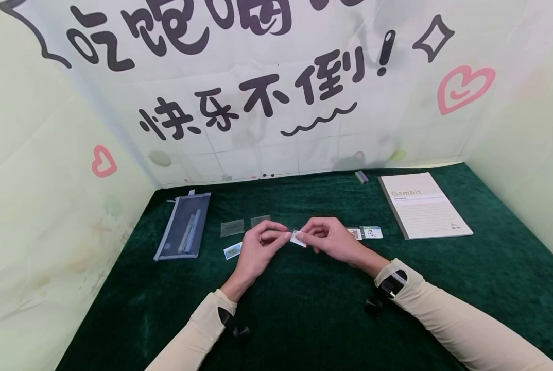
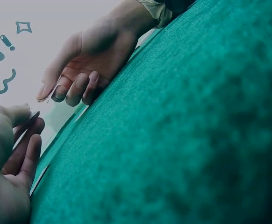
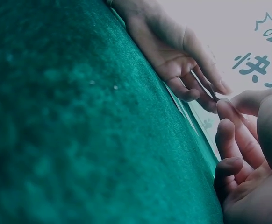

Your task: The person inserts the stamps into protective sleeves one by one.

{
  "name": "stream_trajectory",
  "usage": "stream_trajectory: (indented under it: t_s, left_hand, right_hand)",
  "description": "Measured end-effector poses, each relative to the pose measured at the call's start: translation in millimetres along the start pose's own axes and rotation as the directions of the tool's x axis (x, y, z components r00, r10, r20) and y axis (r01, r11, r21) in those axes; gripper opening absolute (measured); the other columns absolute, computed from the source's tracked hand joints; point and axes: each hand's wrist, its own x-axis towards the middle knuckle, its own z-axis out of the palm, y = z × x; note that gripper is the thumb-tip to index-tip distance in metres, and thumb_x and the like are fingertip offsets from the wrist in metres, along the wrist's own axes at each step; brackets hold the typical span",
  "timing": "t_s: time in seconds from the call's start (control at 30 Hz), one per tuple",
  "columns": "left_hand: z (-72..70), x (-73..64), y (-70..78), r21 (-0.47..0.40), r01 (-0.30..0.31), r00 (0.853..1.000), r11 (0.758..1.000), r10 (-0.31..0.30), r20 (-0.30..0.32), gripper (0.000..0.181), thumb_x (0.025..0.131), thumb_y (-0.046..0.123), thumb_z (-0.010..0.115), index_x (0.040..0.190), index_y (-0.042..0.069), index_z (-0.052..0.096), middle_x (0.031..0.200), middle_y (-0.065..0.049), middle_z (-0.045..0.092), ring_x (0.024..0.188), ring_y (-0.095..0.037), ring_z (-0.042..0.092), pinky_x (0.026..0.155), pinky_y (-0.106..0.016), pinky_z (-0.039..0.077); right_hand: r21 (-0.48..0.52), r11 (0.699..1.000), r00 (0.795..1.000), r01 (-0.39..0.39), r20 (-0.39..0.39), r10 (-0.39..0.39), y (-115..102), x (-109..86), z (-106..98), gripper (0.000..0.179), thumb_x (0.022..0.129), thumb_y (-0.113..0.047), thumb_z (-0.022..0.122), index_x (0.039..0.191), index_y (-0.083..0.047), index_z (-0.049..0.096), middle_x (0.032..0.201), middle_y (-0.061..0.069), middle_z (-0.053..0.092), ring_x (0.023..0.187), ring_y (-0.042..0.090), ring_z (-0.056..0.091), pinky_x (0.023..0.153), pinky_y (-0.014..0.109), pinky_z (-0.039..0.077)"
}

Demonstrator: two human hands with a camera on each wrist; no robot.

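Observation:
Between the two hands in the head view is a small pale stamp-like card (image 1: 297, 239), its print too small to make out. My right hand (image 1: 329, 238) pinches this card between thumb and forefinger. The left hand (image 1: 260, 247) pinches a thin piece, seen edge-on as a dark line in both wrist views; it looks like a clear plastic sleeve (image 2: 27, 125). Both sets of fingertips almost meet above the cloth. Two flat clear sleeves (image 1: 232, 228) lie behind the left hand, one partly hidden. A blue-and-green stamp-like card (image 1: 232, 251) lies beside that hand.
More small cards (image 1: 372, 232) lie right of the right hand, one partly covered by it. A zip pouch (image 1: 184, 226) with pens is at left. A notebook (image 1: 427, 206) and a small eraser-like block (image 1: 362, 177) lie at back right on the green cloth (image 1: 295, 319).

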Motion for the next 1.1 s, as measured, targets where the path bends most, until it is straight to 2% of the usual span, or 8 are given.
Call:
stream_trajectory:
  t_s: [0.13,0.37,0.6,0.8,1.1]
  left_hand:
    - [-0.1,-0.3,0.3,0.001,0.005,1.0,1.0,-0.005,0.012,0.028,0.098,0.041,0.081,0.118,0.023,0.075,0.106,0.004,0.085,0.107,-0.018,0.077,0.093,-0.037,0.062]
    - [0.2,-0.1,1.9,-0.007,0.001,0.999,1.0,-0.001,0.032,0.037,0.098,0.037,0.082,0.124,0.013,0.073,0.109,0.004,0.085,0.109,-0.018,0.078,0.095,-0.037,0.063]
    - [0.8,-0.6,0.1,-0.003,0.011,0.999,1.0,-0.011,0.038,0.028,0.098,0.036,0.082,0.12,0.021,0.074,0.108,0.004,0.085,0.105,-0.019,0.079,0.093,-0.034,0.063]
    - [1.5,-0.6,0.2,-0.022,0.011,0.999,1.0,-0.009,0.051,0.026,0.098,0.035,0.082,0.118,0.02,0.074,0.106,0.001,0.085,0.097,-0.022,0.082,0.088,-0.031,0.064]
    - [0.6,-1.1,0.4,0.011,0.007,0.998,1.0,-0.007,0.055,0.027,0.097,0.038,0.083,0.118,0.023,0.075,0.106,0.004,0.085,0.102,-0.02,0.079,0.091,-0.035,0.063]
  right_hand:
    - [-0.01,1.0,1.0,-0.007,-0.001,0.007,-0.6,0.2,0.0,0.029,0.103,-0.047,0.072,0.111,-0.02,0.075,0.093,0.008,0.077,0.075,0.025,0.066,0.068,0.031,0.055]
    - [-0.008,1.0,1.0,-0.01,-0.003,0.01,-3.1,-0.4,0.1,0.029,0.106,-0.046,0.069,0.108,-0.018,0.075,0.089,0.008,0.075,0.072,0.022,0.063,0.065,0.029,0.05]
    - [-0.02,1.0,1.0,0.016,0.026,-0.015,-0.8,-0.6,0.4,0.029,0.106,-0.045,0.069,0.106,-0.017,0.076,0.094,0.006,0.077,0.075,0.024,0.065,0.069,0.031,0.053]
    - [-0.044,0.999,0.999,0.029,0.044,-0.027,0.9,-0.2,0.4,0.028,0.106,-0.045,0.068,0.102,-0.019,0.076,0.093,0.005,0.077,0.075,0.025,0.066,0.069,0.031,0.053]
    - [-0.055,0.998,0.998,0.039,0.053,-0.036,1.1,0.0,0.5,0.026,0.106,-0.043,0.069,0.099,-0.019,0.076,0.092,0.005,0.076,0.073,0.023,0.065,0.067,0.03,0.052]
